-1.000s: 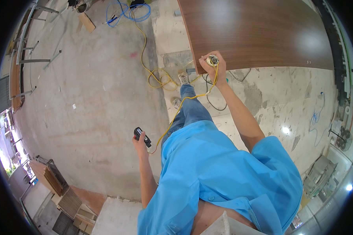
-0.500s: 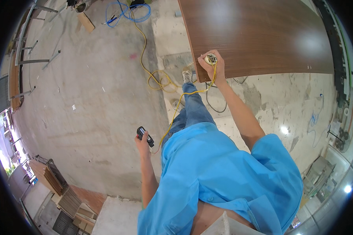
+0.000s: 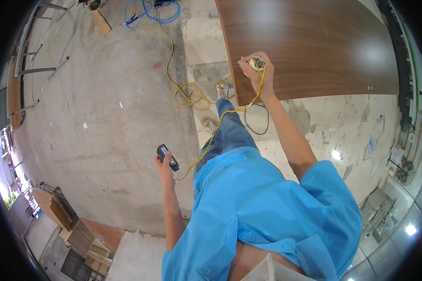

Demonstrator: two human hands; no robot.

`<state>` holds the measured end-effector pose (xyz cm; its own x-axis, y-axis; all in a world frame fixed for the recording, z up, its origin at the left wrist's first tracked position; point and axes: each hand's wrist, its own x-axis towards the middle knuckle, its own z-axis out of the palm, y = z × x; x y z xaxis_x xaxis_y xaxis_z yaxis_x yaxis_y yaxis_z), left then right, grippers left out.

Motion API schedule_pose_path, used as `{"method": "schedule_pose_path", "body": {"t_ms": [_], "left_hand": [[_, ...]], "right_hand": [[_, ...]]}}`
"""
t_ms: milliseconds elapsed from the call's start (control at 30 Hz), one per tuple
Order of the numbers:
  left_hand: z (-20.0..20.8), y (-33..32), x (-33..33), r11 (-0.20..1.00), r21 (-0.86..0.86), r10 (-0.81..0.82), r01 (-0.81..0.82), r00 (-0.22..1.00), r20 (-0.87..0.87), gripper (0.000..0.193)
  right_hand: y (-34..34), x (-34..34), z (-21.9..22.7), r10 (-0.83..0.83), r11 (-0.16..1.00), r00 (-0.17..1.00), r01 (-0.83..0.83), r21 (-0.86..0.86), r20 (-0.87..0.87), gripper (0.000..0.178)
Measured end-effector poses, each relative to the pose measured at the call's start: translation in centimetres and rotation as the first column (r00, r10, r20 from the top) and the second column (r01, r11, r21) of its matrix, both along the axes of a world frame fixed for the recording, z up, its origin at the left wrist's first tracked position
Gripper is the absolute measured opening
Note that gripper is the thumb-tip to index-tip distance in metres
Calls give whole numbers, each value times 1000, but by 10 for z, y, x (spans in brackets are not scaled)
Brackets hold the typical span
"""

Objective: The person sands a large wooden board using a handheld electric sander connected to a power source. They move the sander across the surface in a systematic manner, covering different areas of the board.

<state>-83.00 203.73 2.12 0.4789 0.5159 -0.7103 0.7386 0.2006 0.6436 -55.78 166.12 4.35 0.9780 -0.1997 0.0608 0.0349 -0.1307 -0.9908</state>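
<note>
My right hand is raised over the near corner of a large dark brown wood panel and grips a small round whitish fitting with a yellow cord attached. The cord hangs down past my jeans toward my left side. My left hand hangs low by my hip and holds a small black hand tool, pointing up and to the left. The cord's lower end lies close to that tool; whether it joins it I cannot tell.
Bare concrete floor spreads to the left. A yellow cable coil lies by my feet, blue cable loops at the top, a black wire under the panel edge. Metal frames stand far left, stacked boards lower left.
My right hand has shifted slightly further over the panel's corner with the fitting. My left hand with the black tool has stayed about where it was.
</note>
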Motion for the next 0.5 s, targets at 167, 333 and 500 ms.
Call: {"method": "schedule_pose_path", "body": {"t_ms": [167, 333, 500], "left_hand": [[15, 7, 14, 991, -122, 63, -54, 995, 73, 55], [41, 12, 43, 943, -315, 165, -109, 973, 158, 45], [80, 7, 69, 877, -469, 230, -109, 950, 209, 52]], "right_hand": [[2, 12, -6, -11, 995, 1000, 10, -97, -6, 19], [4, 21, -1, -9, 998, 992, 0, -70, -122, 18], [0, 39, -1, -14, 994, 1000, 16, -106, 21, 19]]}}
